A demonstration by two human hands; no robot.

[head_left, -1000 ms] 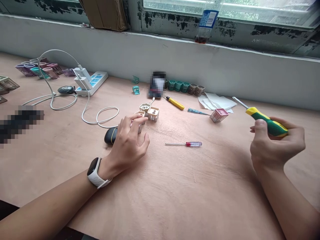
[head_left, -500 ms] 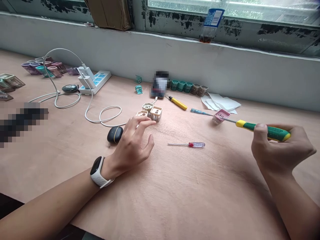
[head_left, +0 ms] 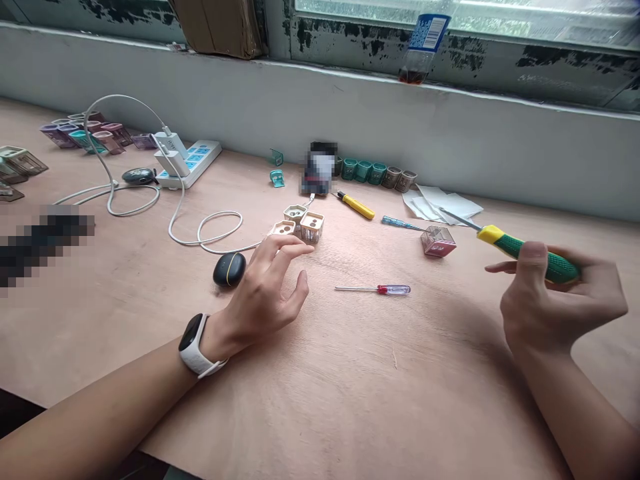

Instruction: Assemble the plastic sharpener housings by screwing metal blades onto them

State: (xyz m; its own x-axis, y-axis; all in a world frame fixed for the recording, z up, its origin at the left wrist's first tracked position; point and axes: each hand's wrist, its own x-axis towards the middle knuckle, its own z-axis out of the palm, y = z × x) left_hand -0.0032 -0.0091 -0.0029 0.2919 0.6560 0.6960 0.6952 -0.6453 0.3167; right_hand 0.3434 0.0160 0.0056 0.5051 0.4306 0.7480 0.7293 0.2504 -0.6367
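My right hand [head_left: 555, 310] is wrapped round the green and yellow handle of a screwdriver [head_left: 511, 244], its shaft pointing up and left above the table. Just left of that shaft, a pink-lidded pencil sharpener [head_left: 439, 241] lies tipped over, its clear body showing. My left hand [head_left: 265, 287] rests on the table with fingers spread and holds nothing. Its fingertips are close by a cream pencil sharpener [head_left: 312, 228] standing in a cluster of three; whether they touch it I cannot tell. A small red and clear screwdriver [head_left: 394, 290] lies between my hands.
Behind are a yellow-handled tool [head_left: 356, 205], a blue screwdriver [head_left: 400, 223], white papers [head_left: 440, 203] and a row of green and brown sharpeners [head_left: 363, 171]. Left of my hand sit a black case [head_left: 229, 269], a white cable [head_left: 220, 213] and a power strip [head_left: 200, 160].
The screwdriver tip has lifted away from the pink sharpener, and its shaft now angles upward. The sharpener has tipped over. My left hand has hardly moved.
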